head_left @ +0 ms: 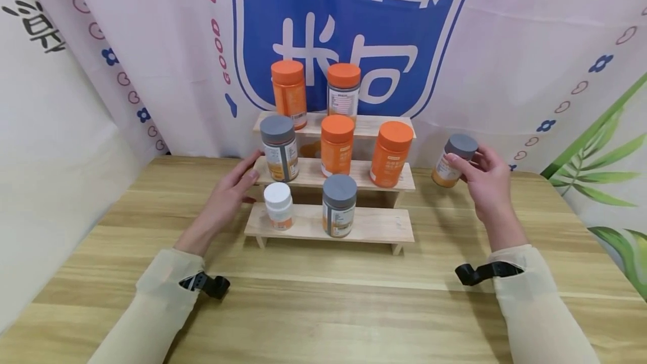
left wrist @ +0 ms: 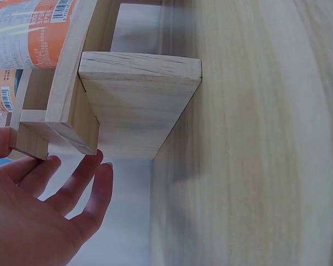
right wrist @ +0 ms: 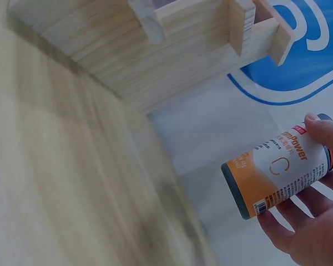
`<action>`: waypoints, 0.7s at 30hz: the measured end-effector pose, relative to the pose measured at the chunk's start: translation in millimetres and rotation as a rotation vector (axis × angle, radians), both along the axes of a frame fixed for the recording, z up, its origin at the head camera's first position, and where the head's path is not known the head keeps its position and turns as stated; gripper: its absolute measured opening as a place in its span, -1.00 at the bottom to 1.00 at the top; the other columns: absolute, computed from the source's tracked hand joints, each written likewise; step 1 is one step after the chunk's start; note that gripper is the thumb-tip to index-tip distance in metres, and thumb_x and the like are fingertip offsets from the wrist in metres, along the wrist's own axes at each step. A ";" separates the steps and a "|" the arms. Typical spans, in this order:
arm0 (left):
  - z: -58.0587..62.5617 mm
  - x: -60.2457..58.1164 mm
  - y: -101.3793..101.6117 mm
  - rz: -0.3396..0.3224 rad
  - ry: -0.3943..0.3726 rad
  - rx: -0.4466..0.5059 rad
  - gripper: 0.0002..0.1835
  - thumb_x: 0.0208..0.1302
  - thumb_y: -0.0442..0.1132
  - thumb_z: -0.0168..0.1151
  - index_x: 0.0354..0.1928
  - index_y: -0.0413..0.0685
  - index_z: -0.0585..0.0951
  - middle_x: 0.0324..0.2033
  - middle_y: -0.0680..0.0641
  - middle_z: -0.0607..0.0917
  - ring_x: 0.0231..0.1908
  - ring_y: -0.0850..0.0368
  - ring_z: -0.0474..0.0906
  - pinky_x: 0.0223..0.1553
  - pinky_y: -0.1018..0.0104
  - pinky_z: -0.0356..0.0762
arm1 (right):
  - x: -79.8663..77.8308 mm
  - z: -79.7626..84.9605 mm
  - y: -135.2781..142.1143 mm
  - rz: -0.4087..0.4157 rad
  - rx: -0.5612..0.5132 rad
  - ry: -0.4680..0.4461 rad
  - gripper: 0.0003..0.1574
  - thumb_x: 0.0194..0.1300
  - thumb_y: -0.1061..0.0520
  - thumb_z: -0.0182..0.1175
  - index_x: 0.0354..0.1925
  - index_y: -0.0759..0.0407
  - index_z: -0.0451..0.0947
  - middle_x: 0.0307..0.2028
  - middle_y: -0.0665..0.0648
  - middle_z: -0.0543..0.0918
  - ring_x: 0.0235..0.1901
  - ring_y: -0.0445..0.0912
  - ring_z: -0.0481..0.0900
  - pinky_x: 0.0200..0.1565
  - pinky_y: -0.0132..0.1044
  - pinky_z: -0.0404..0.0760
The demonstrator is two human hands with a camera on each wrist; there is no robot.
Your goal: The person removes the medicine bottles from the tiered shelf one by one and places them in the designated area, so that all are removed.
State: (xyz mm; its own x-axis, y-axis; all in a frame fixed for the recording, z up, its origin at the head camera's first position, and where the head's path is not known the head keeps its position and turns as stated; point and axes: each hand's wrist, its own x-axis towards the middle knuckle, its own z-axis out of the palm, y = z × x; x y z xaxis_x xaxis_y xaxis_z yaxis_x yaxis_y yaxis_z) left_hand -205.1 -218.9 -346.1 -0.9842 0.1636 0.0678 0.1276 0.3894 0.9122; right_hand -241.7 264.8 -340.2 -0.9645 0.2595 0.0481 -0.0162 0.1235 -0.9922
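Observation:
My right hand [head_left: 490,184] holds a grey-capped supplement bottle [head_left: 447,168], slightly tilted, to the right of a three-tier wooden display stand [head_left: 384,232]. Thumb and fingers clasp its upper part near the cap in the right wrist view, where the orange-and-white label [right wrist: 277,160] faces the camera. My left hand [head_left: 227,195] is at the stand's left end, its loosely spread fingers [left wrist: 80,183] touching the board ends. Closest to that hand are a grey-capped bottle [head_left: 280,153] on the middle tier and a small white bottle [head_left: 279,206] on the bottom tier.
Two orange-lidded bottles, an orange one [head_left: 290,94] and a white-labelled one [head_left: 343,97], stand on the top tier. Orange bottles [head_left: 337,148] occupy the middle tier; a grey-capped bottle [head_left: 340,206] is below. A printed cloth [head_left: 192,111] hangs behind the wooden table [head_left: 323,308].

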 end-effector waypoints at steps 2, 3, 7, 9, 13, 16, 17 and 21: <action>0.1 0.3 -0.5 -0.003 -0.002 -0.002 -0.35 0.74 0.04 -0.18 0.73 0.20 0.03 0.72 -0.08 0.03 0.59 -0.34 0.18 0.23 -0.34 0.58 | -0.3 -3.4 0.6 0.001 0.010 -0.009 -0.17 0.33 -0.12 0.50 0.48 -0.12 0.45 0.32 0.01 0.53 0.28 -0.09 0.44 -0.06 -0.63 0.62; 0.1 0.5 -0.6 -0.004 -0.003 -0.003 -0.35 0.74 0.05 -0.18 0.73 0.20 0.03 0.73 -0.08 0.02 0.59 -0.34 0.17 0.24 -0.34 0.57 | -0.4 -5.2 0.7 0.003 0.027 -0.015 -0.17 0.33 -0.13 0.49 0.47 -0.12 0.45 0.34 0.03 0.53 0.28 -0.10 0.44 -0.06 -0.63 0.61; -0.2 0.0 -0.9 -0.006 -0.011 -0.009 -0.35 0.74 0.07 -0.18 0.73 0.21 0.02 0.73 -0.06 0.02 0.61 -0.32 0.14 0.25 -0.34 0.57 | -2.0 -12.4 1.1 0.007 0.039 -0.025 -0.24 0.34 -0.10 0.49 0.41 -0.08 0.47 0.34 0.05 0.54 0.26 -0.12 0.47 -0.06 -0.63 0.62; -0.3 -0.5 -0.8 -0.006 -0.012 -0.010 -0.35 0.74 0.07 -0.19 0.73 0.22 0.02 0.73 -0.06 0.02 0.61 -0.32 0.15 0.25 -0.33 0.57 | -3.2 -15.3 1.2 0.009 0.048 -0.037 -0.27 0.35 -0.10 0.48 0.39 -0.09 0.48 0.33 0.04 0.54 0.25 -0.14 0.48 -0.05 -0.62 0.62; -0.6 -2.3 0.2 -0.005 -0.013 -0.003 -0.35 0.74 0.08 -0.19 0.73 0.24 0.02 0.73 -0.06 0.02 0.60 -0.31 0.16 0.25 -0.31 0.57 | -6.2 -19.7 2.1 0.015 0.053 -0.066 -0.28 0.37 -0.10 0.47 0.39 -0.10 0.47 0.30 -0.01 0.55 0.23 -0.18 0.49 0.00 -0.55 0.62; -0.8 -3.2 0.2 -0.006 -0.011 0.001 -0.35 0.74 0.08 -0.18 0.73 0.23 0.03 0.73 -0.06 0.02 0.59 -0.31 0.17 0.25 -0.32 0.57 | -6.9 -20.9 2.7 0.019 0.065 -0.088 -0.23 0.38 -0.11 0.46 0.45 -0.09 0.44 0.33 0.00 0.53 0.24 -0.18 0.47 0.03 -0.53 0.61; -1.0 -3.3 -0.2 -0.004 -0.012 0.002 -0.35 0.73 0.09 -0.18 0.73 0.24 0.03 0.73 -0.05 0.03 0.59 -0.30 0.18 0.25 -0.31 0.57 | -6.8 -21.2 2.9 0.021 0.067 -0.094 -0.22 0.38 -0.11 0.46 0.45 -0.09 0.43 0.33 0.01 0.53 0.25 -0.18 0.47 0.03 -0.53 0.61; -0.8 -1.6 -1.5 -0.002 -0.014 0.001 -0.34 0.73 0.09 -0.18 0.73 0.22 0.03 0.72 -0.06 0.03 0.58 -0.32 0.20 0.25 -0.31 0.56 | -5.6 -22.0 3.2 0.030 0.044 -0.105 -0.20 0.36 -0.10 0.48 0.46 -0.07 0.43 0.34 0.03 0.52 0.26 -0.15 0.45 -0.01 -0.55 0.61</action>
State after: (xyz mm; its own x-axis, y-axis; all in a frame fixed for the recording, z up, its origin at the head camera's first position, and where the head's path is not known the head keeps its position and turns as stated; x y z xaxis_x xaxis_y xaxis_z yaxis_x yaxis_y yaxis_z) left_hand -206.6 -220.4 -347.0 -0.9848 0.1651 0.0541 0.1153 0.3881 0.9144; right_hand -247.3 268.0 -362.2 -0.9720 0.2308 -0.0432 0.0836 0.1683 -0.9822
